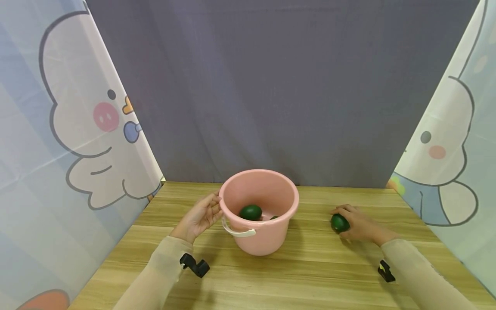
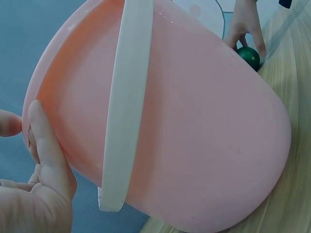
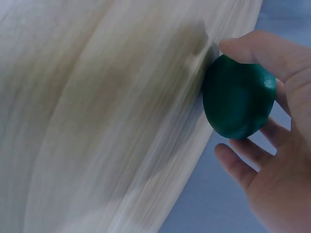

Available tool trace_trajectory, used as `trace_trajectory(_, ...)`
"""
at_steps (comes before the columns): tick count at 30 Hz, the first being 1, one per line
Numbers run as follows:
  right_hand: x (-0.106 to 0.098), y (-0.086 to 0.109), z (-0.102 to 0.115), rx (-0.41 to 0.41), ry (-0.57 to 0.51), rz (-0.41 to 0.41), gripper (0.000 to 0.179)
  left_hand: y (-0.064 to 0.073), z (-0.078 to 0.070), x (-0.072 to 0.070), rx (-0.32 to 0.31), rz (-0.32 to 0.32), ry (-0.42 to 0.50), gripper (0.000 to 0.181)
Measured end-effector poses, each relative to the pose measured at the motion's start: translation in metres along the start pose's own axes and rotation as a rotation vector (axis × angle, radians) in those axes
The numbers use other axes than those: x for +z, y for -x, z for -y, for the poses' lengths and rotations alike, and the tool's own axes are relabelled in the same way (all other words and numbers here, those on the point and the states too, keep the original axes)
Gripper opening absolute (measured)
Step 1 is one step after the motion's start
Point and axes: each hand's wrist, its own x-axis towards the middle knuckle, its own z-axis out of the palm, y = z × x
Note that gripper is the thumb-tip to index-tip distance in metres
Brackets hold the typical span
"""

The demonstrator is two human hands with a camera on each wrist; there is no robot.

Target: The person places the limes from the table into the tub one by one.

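Note:
A pink bucket (image 1: 258, 239) stands upright on the wooden table, its white handle (image 2: 127, 102) hanging down on the near side. My left hand (image 1: 201, 216) grips the bucket's rim at its left side, thumb under the lip in the left wrist view. Inside the bucket lies a dark green avocado (image 1: 250, 212); a second dark green piece (image 1: 274, 217) is mostly hidden behind the near rim. Off to the right, my right hand (image 1: 358, 224) holds another smooth, dark green avocado (image 3: 239, 97) low at the table, thumb and fingers curled around it.
The wooden table (image 1: 310, 275) reaches back to a dark grey curtain (image 1: 255, 94). Cartoon-printed cloths (image 1: 438, 172) hang along both sides. A black wrist mount (image 1: 194, 265) sits on the left sleeve, another black mount (image 1: 385, 271) on the right.

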Motion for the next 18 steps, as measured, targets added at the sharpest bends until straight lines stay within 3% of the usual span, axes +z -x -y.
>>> trace_trajectory(7,0.0002,-0.0002,0.0023,0.059,-0.011,0.022,0.061,-0.0002,0.0003,-0.0003,-0.002,0.004,0.014,0.058)
trace_trajectory(14,0.0008,-0.0013,0.0019,0.093,-0.031,0.046,0.060,-0.0005,0.0000,0.0006,0.000,0.009,0.028,0.046)
trace_trajectory(18,0.0011,-0.0016,0.0026,0.110,-0.053,0.057,0.060,-0.0014,0.0002,-0.0006,-0.001,0.005,0.019,0.051)
